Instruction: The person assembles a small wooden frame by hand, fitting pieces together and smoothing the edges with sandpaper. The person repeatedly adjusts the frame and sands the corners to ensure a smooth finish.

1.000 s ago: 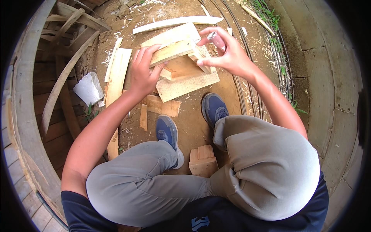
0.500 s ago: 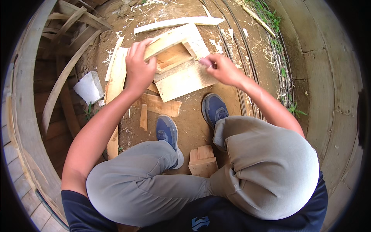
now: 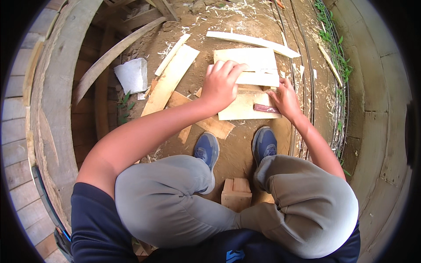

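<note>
I squat over a pale wooden board (image 3: pixel 256 59) that lies flat on the dirt on top of a second flat board (image 3: pixel 239 109). My left hand (image 3: pixel 221 85) lies over the upper board's left end, fingers curled onto its top face. To the right, my right hand (image 3: pixel 285 98) has its fingers closed around the end of a short reddish-brown bar (image 3: pixel 264 108). The bar rests on the lower board. I cannot tell what kind of tool the bar is.
Loose planks (image 3: pixel 169 81) and a white slab (image 3: pixel 131 74) lie to the left, and a long thin strip (image 3: pixel 252 40) lies beyond the boards. A small wooden block (image 3: pixel 236 193) sits between my blue shoes (image 3: pixel 206 149). A plank wall curves along the left; metal rods (image 3: pixel 302 65) and a concrete kerb (image 3: pixel 372 87) run along the right.
The wooden piece that both hands held tilted up now lies flat. My right hand came down from its upper right corner to the reddish-brown bar, and my left hand shifted onto the board's left end.
</note>
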The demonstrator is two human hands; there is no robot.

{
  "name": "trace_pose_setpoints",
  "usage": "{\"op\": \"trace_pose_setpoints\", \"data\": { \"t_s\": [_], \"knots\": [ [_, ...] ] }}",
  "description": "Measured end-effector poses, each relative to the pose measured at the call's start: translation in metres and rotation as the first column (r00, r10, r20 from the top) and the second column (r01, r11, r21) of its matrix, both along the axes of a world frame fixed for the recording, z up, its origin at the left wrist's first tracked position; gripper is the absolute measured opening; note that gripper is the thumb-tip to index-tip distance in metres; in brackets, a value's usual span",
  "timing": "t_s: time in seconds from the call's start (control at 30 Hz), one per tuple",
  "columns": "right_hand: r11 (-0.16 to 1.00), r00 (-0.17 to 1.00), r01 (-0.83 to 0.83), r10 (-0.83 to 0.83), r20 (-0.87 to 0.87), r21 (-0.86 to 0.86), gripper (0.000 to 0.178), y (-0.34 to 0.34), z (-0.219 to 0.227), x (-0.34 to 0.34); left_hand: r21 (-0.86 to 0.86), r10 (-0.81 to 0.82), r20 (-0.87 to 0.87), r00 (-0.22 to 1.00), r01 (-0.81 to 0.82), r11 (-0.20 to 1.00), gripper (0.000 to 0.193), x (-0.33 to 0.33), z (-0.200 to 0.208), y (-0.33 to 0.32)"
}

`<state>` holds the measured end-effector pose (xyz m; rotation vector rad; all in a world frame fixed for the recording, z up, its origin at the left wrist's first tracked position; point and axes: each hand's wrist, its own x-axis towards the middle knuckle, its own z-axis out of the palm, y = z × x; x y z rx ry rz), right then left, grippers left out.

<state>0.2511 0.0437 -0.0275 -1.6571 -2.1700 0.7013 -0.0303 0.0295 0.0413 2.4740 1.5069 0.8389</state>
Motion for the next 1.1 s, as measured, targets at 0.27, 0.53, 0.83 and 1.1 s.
{"op": "trace_pose_setpoints", "data": {
  "t_s": [0.27,0.53,0.83,1.1],
  "knots": [
    [0.991,0.996,-0.085,0.086,-0.004,0.107,0.026,0.003,0.006,0.001,-0.020,0.016,0.020,1.000,-0.016,1.000,0.051,0.001,-0.003,-0.002],
    [0.988,0.994,0.078,-0.087,-0.066,-0.130,0.025,0.006,0.016,-0.013,-0.015,0.072,0.141,0.987,-0.071,0.997,0.052,-0.010,-0.002,0.005],
    [0.993,0.881,0.091,-0.117,-0.459,-0.079,0.039,0.015,0.019,-0.020,0.005,0.109,0.094,0.990,-0.110,0.994,0.051,-0.010,-0.004,0.013],
    [1.000,0.810,0.018,-0.004,-0.586,0.019,0.049,-0.003,0.038,-0.042,0.029,0.093,0.059,0.994,-0.094,0.995,0.052,-0.007,-0.002,0.006]
  ]
}}
